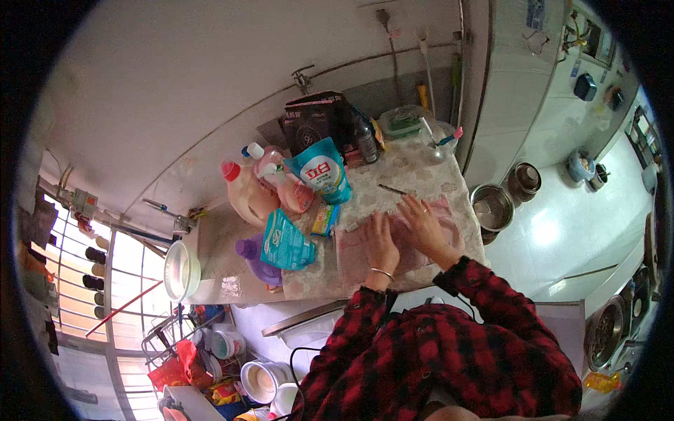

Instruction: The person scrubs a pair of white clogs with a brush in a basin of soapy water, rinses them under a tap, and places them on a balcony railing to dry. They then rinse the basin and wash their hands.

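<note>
Both my hands lie on a thin pinkish cloth [353,252] spread over the patterned tablecloth [363,187]. My left hand [382,244] rests palm down with its fingers pointing away from me, a bangle at the wrist. To its right, my right hand [424,226] is also palm down, fingers spread, a ring on one finger. A thin dark stick-like thing [392,189] lies just beyond my right fingertips; I cannot tell what it is. A small blue and yellow packet [325,220] lies left of the cloth.
Left stand teal refill pouches [321,171], a bottle with a red cap [250,197], a pink spray bottle [295,193] and a purple bottle [260,266]. A black box [316,123] and a dark bottle [365,141] stand behind. Metal pots [492,208] are beyond the right edge.
</note>
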`<move>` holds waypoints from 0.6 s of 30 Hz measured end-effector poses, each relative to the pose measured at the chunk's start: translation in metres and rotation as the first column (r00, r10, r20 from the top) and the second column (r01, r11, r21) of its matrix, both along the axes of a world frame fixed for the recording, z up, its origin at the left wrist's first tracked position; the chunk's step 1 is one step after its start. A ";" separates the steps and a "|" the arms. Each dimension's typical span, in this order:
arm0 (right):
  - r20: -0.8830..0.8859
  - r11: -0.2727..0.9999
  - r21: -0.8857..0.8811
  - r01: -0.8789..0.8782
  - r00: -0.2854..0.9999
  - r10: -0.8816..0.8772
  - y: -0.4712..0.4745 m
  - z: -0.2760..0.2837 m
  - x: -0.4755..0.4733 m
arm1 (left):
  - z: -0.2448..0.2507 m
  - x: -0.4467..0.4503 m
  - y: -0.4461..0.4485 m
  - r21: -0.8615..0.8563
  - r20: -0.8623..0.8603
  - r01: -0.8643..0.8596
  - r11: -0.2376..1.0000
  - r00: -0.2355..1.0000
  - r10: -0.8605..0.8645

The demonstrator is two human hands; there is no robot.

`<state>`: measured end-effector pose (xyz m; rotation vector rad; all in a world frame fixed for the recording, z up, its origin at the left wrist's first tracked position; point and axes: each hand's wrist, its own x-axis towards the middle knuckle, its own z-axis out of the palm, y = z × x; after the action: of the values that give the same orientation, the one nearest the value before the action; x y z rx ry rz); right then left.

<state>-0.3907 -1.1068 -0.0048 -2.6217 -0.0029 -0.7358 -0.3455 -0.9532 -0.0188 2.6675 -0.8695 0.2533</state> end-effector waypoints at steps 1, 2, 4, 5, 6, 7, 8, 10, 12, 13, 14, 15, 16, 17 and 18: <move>-0.129 0.974 -0.225 0.008 0.991 -0.038 0.005 -0.007 -0.001 | -0.004 -0.005 -0.005 0.276 0.045 0.021 0.961 0.998 -0.035; -0.193 0.996 -0.083 0.038 0.980 -0.054 0.007 -0.013 -0.001 | -0.008 -0.009 -0.009 0.159 -0.046 0.008 0.987 0.999 -0.001; -0.080 0.985 -0.162 0.054 0.994 -0.068 0.005 -0.024 -0.002 | -0.017 -0.007 -0.012 0.119 0.103 0.023 0.993 0.994 -0.035; -0.101 0.980 -0.192 0.054 0.992 -0.075 0.004 -0.028 -0.005 | -0.021 -0.007 -0.008 0.158 0.108 0.004 0.987 0.994 -0.022; -0.083 0.984 -0.179 0.013 0.996 -0.028 -0.001 -0.029 -0.007 | -0.024 -0.004 -0.006 0.222 0.104 0.001 0.975 0.994 -0.024; -0.097 0.983 -0.183 -0.002 0.995 -0.016 -0.006 -0.029 -0.007 | -0.027 0.000 -0.003 0.177 0.127 0.033 0.984 0.990 -0.056; -0.101 0.981 -0.194 -0.016 0.995 -0.003 -0.011 -0.029 -0.010 | -0.028 0.003 0.002 0.148 0.126 0.055 0.987 0.989 -0.074; -0.113 0.974 -0.218 -0.055 0.993 0.031 -0.019 -0.025 -0.017 | -0.028 0.006 0.017 0.181 0.077 0.089 0.980 0.992 -0.104; -0.108 0.958 -0.273 -0.088 0.992 0.061 -0.030 -0.020 -0.021 | -0.021 0.009 0.039 0.199 0.134 0.061 0.978 0.987 -0.088; -0.120 0.969 -0.229 -0.091 0.991 0.065 -0.035 -0.019 -0.023 | -0.016 0.010 0.051 0.253 0.102 0.038 0.967 0.993 -0.066; -0.148 0.974 -0.202 -0.099 0.987 0.069 -0.039 -0.018 -0.022 | -0.009 0.013 0.062 0.256 0.130 0.059 0.965 0.987 -0.095; -0.155 0.981 -0.168 -0.094 0.986 0.068 -0.043 -0.017 -0.022 | -0.003 0.015 0.067 0.268 0.169 0.013 0.963 0.984 -0.060; -0.234 0.963 -0.262 -0.061 0.972 -0.002 -0.044 -0.019 -0.020 | 0.002 0.015 0.070 0.324 0.146 -0.030 0.946 0.989 -0.018; -0.188 0.927 -0.374 -0.030 0.981 -0.044 -0.045 -0.021 -0.019 | 0.006 0.013 0.071 0.420 0.079 -0.076 0.904 0.996 0.046; -0.160 0.876 -0.482 0.025 0.980 -0.116 -0.044 -0.024 -0.017 | 0.009 0.013 0.066 0.384 0.219 -0.140 0.913 0.974 0.057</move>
<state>-0.4074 -1.1509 -0.0285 -3.1741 -0.0406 -0.5646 -0.3329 -0.8873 -0.0095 3.1141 -0.9313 0.4204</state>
